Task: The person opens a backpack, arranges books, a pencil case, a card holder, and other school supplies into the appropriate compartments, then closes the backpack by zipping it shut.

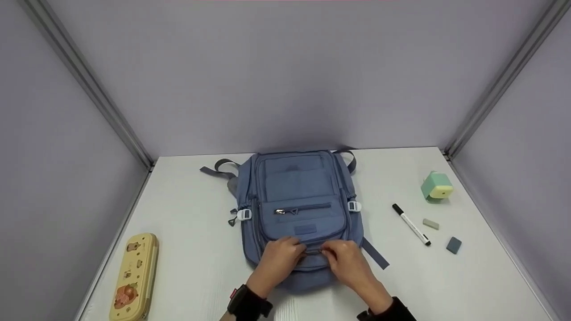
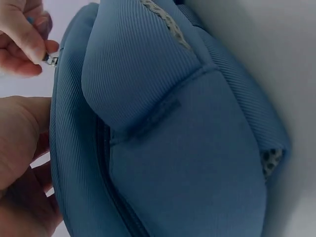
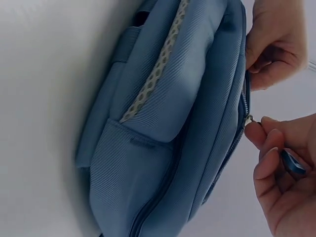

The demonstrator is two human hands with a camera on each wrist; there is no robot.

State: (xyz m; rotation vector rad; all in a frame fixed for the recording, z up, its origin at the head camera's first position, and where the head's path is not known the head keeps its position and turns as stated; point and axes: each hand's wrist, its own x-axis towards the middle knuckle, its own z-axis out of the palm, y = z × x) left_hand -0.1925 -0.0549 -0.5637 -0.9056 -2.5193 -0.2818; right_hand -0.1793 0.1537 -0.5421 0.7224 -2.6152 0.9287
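Observation:
A blue backpack (image 1: 294, 183) lies front side up, its bottom end toward the person. My left hand (image 1: 280, 258) grips the fabric beside the zipper of the lower front pocket. Just to the right, my right hand (image 1: 350, 265) pinches the metal zipper pull (image 3: 249, 119) between thumb and forefinger. A small dark blue piece (image 3: 293, 162) shows among the right hand's curled fingers. Zipper teeth run along the pocket edge between both hands in the right wrist view. Higher on the front, another zipper pull (image 1: 280, 211) sits at the left end of a closed pocket.
A yellow pencil case (image 1: 134, 276) lies at the table's left. To the right are a black-and-white marker (image 1: 411, 224), a grey-green eraser-like block (image 1: 431, 224), a dark blue-grey block (image 1: 453, 245) and a green-and-yellow pencil sharpener (image 1: 437, 186). Grey panels (image 1: 285, 80) enclose the table.

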